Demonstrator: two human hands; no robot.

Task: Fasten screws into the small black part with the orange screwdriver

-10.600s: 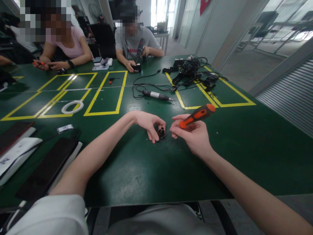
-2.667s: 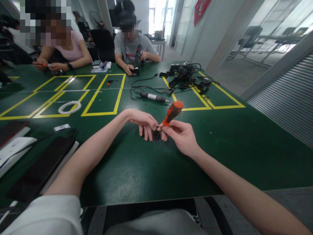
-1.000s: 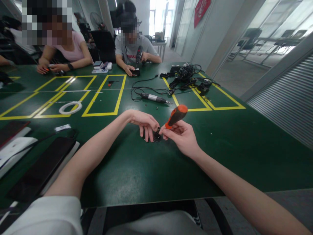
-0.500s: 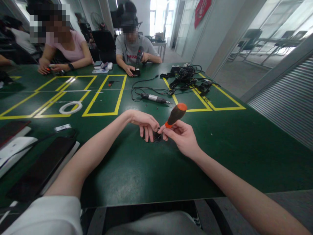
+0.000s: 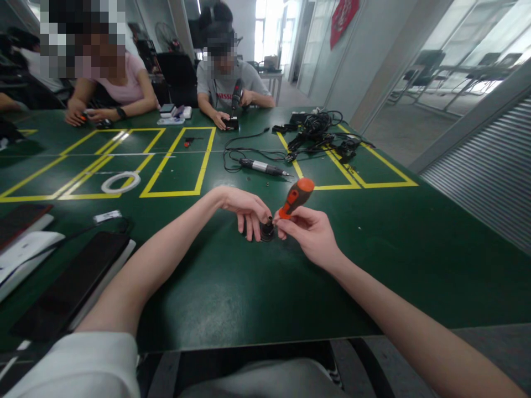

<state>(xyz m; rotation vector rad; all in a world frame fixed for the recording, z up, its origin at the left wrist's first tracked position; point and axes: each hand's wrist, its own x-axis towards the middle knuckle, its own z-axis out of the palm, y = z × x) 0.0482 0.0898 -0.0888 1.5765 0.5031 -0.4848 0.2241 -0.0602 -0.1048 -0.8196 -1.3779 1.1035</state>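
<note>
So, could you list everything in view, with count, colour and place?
screwdriver: 1, orange and black, centre
round part: 1, black, centre
corded power tool: 1, black and silver, mid table
cable tangle: 1, black, far right
ring: 1, white, left
tape outlines: several, yellow, tabletop
flat devices: several, black and white, near left
drill: 1, black, far side
people: several, pink, grey and white shirts, background
table: 1, green, foreground
chairs: several, dark, background
banner: 1, red, upper right
left hand: 1, bare, on round part
right hand: 1, bare, holding screwdriver
</note>
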